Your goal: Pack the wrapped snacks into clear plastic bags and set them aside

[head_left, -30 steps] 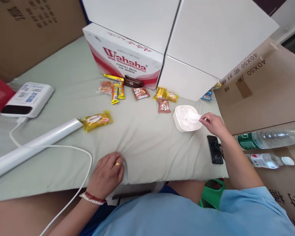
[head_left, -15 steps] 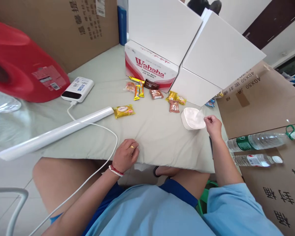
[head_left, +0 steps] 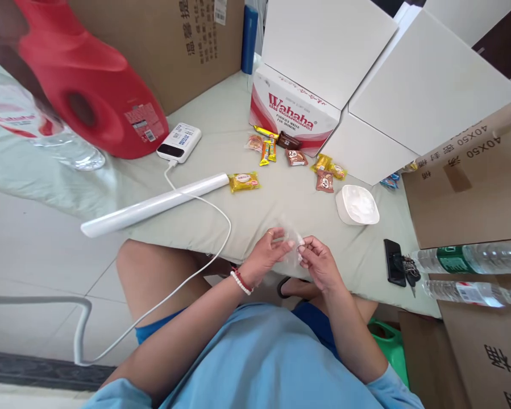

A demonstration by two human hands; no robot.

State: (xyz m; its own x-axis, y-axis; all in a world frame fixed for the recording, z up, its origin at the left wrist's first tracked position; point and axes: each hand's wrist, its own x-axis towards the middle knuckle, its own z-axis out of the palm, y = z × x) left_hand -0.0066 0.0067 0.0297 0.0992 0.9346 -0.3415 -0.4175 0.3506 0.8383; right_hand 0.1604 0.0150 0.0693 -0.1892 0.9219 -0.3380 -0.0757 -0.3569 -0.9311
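My left hand (head_left: 269,254) and my right hand (head_left: 317,262) meet at the near edge of the grey-green padded surface (head_left: 221,216). Both pinch a small clear plastic bag (head_left: 293,241) held between them. A white container (head_left: 357,205) with more clear bags in it sits to the right, a short way beyond my right hand. Wrapped snacks (head_left: 295,156) lie scattered farther back, and one yellow snack packet (head_left: 244,182) lies apart on the left.
A white roll (head_left: 153,205) and a power bank (head_left: 179,142) with its white cable (head_left: 212,204) lie to the left. A red jug (head_left: 93,85) stands behind. A Wahaha box (head_left: 295,113), white boxes (head_left: 408,96), a black phone (head_left: 393,262) and water bottles (head_left: 472,258) fill the right.
My right hand left the white container and came in toward me with a clear bag. My left hand lifted off the padded edge and took hold of the bag too. The view pulled back.
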